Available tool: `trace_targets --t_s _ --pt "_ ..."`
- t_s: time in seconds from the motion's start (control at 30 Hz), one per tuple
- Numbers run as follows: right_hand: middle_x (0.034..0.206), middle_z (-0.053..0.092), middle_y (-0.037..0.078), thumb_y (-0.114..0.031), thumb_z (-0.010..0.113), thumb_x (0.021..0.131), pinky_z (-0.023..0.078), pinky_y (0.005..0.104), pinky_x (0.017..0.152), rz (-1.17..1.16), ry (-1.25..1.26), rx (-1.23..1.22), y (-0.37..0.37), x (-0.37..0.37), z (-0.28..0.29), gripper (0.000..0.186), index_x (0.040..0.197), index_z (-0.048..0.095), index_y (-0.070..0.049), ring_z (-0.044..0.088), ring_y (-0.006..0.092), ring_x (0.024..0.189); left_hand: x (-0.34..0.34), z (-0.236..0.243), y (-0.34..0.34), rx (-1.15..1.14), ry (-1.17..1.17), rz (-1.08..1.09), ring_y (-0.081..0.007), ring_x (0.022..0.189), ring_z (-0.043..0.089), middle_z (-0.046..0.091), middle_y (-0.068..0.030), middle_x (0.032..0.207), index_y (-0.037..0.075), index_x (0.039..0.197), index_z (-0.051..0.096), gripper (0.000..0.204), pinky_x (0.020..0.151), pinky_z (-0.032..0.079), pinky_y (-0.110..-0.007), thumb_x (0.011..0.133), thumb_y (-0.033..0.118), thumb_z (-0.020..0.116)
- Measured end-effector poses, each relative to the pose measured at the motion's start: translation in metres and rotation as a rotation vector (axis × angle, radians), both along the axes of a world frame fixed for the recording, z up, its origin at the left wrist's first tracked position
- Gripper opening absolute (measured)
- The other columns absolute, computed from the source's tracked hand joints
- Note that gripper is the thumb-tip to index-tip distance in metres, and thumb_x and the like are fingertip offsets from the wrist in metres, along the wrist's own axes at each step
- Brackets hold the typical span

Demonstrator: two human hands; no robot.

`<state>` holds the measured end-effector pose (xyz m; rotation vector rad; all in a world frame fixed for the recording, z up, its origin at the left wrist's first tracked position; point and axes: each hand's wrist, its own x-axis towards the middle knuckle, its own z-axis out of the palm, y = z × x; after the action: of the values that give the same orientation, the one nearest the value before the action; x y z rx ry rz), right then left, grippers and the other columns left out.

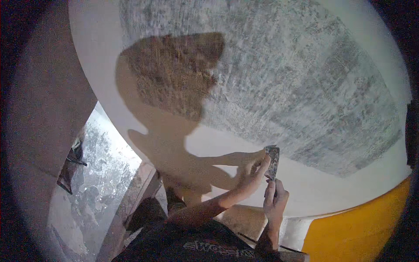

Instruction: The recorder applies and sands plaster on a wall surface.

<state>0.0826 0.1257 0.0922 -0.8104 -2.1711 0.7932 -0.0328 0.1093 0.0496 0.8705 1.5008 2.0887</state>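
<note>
In front of a curved white wall [227, 142], I hold up a putty knife [273, 162] with a dark, speckled blade. My right hand [276, 203] is closed round its narrow lower end, and most of the handle is hidden by the fingers. From the left side my left hand [258, 171] grips the blade's edge, fingers bent against it. The blade's top end lies just below the lower border of a rough grey patch [297, 87] on the wall. I cannot tell whether the blade touches the wall.
My shadow [166, 83] falls across the left part of the patch. An orange panel [353, 222] curves along the lower right. At the left lies a brightly lit, stained floor [100, 170], with a dark object [72, 163] at its edge.
</note>
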Motion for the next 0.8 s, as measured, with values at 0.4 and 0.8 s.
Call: trace_targets --t_s 0.4,0.8 --pt "0.047 0.043 0.007 -0.013 0.044 0.090 0.035 0.0284 0.042 0.093 -0.064 0.091 -0.006 -0.038 0.017 0.020 0.098 0.059 -0.002 0.043 0.0128 0.040 -0.025 0.026 -0.022 0.187 -0.606 -0.097 -0.0071 0.061 0.050 0.050 -0.0006 0.063 0.003 0.076 0.054 0.033 0.049 0.040 -0.025 0.089 0.034 0.051" --pt "0.049 0.041 0.006 -0.015 0.045 0.090 0.033 0.0299 0.042 -0.044 -0.041 -0.088 -0.006 0.004 0.022 0.021 0.097 0.058 0.000 0.039 0.0112 0.044 -0.002 0.034 -0.008 -0.117 -0.295 -0.269 -0.0047 0.054 0.038 0.041 0.0038 0.056 0.009 0.066 0.050 0.040 0.047 0.029 -0.024 0.091 0.040 0.046"
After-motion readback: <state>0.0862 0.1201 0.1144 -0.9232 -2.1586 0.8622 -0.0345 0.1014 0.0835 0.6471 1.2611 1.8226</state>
